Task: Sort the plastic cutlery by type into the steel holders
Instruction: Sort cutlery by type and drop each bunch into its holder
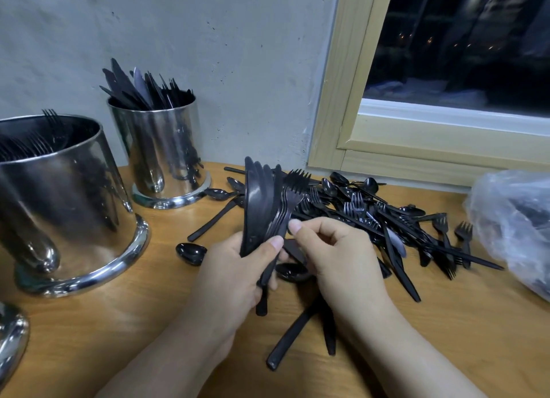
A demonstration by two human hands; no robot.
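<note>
- The left hand (238, 266) is gripping an upright bundle (268, 207) of black plastic cutlery, fingers and thumb curling round the handles; knives are standing on the left of the bundle and forks on the right, heads up.
- The right hand (333, 249) is hovering just beside the bundle, fingers curled with thumb and forefinger nearly closed at the fork handles; whether it is pinching a handle or only touching it cannot be told.
- Judged step: gathering and separating by type within the hand, ahead of a drop into a holder.
- The fork holder (68, 195), nearest at left, is already carrying forks; the knife holder (160, 147) behind it is carrying knives. The base of a third holder (12, 338) is showing at the lower left edge; its contents are out of view.
- Next move, as judged: parting forks from knives without fumbling, then carrying each lot leftward to its matching holder.
- The unsorted pile (372, 219) is lying on the wooden table (446, 323), right of the hands, with spoons, forks and knives tangled together.
- A clear plastic bag (512, 219) is sitting at the right edge; a grey wall and a wood-framed window (351, 100), dark outside, are standing behind.
</note>
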